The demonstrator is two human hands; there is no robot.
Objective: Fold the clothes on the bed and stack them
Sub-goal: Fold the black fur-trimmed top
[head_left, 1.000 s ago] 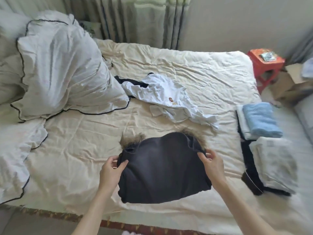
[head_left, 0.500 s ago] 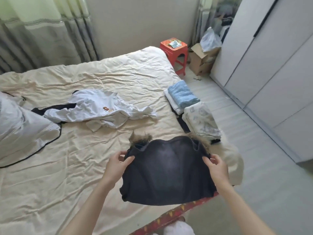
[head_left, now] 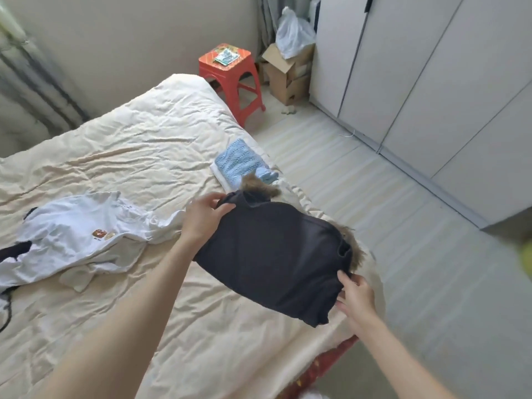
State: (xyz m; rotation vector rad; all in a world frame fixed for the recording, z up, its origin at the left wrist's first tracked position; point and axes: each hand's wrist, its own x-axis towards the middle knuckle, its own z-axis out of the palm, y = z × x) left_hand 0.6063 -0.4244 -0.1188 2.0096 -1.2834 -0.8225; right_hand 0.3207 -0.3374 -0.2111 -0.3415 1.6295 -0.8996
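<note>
**Over the bed's right edge: dark folded garment held at both ends**

Between the two hands, a folded dark garment (head_left: 276,254) with a brown fur trim (head_left: 352,246) is being held up over the right side of the bed (head_left: 138,156). Its far corner is pinched by the left hand (head_left: 205,217), thumb on top and fingers curled underneath, right next to a tuft of the fur. Its near edge is gripped by the right hand (head_left: 355,295), fingers hooked round the fabric close to the bed's edge. So the hands are well apart, each clamped on an opposite end, and the piece is stretched diagonally between them.

Just beyond the garment, a folded light blue knit (head_left: 240,162) is seen on top of a white folded piece, right at the bed's edge. What's under the dark garment can't be made out.

Off to the left, a white shirt (head_left: 77,234) with a small bear print is spread out unfolded, with something black poking out from under it.

Past the bed, a red stool (head_left: 230,70) and an open cardboard box (head_left: 288,76) are parked by the white wardrobe (head_left: 431,82).
</note>
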